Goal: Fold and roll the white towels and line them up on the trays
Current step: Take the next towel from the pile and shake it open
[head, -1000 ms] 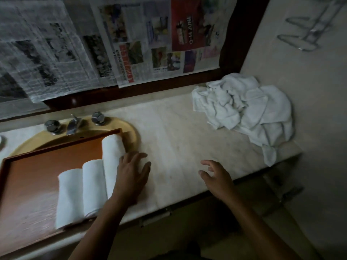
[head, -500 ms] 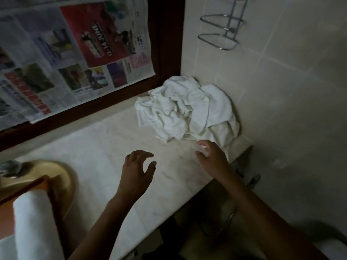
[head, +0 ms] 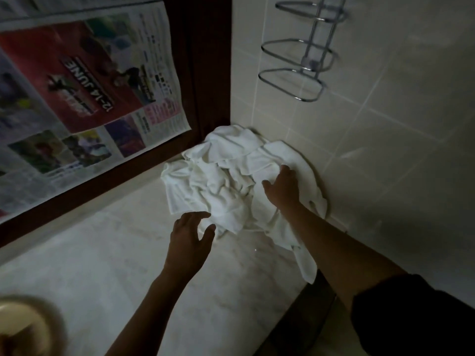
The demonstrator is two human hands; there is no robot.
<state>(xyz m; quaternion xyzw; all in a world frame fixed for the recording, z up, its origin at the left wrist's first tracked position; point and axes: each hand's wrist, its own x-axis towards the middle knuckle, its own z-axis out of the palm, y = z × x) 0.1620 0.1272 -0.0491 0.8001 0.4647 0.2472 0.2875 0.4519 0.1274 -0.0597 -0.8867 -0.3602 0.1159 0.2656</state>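
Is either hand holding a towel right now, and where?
The left hand is open at the near edge of the towel pile, holding nothing. The right hand lies on its right side; a grip cannot be told.

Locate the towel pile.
Head view: the towel pile lies in the far right corner of the counter, below the wire rack, with the right hand on it.

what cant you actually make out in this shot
Head view: how many towels are in the crumpled pile of white cloth towels; overlapping folds hide the count.
Head view: fingertips of the right hand, sunk into the cloth, so its grip is unclear.
Head view: the yellow round sink basin, blurred and cut off by the lower-left corner.
Head view: small print on the newspaper sheets, blurred and too small.
Head view: the trays, outside the frame.
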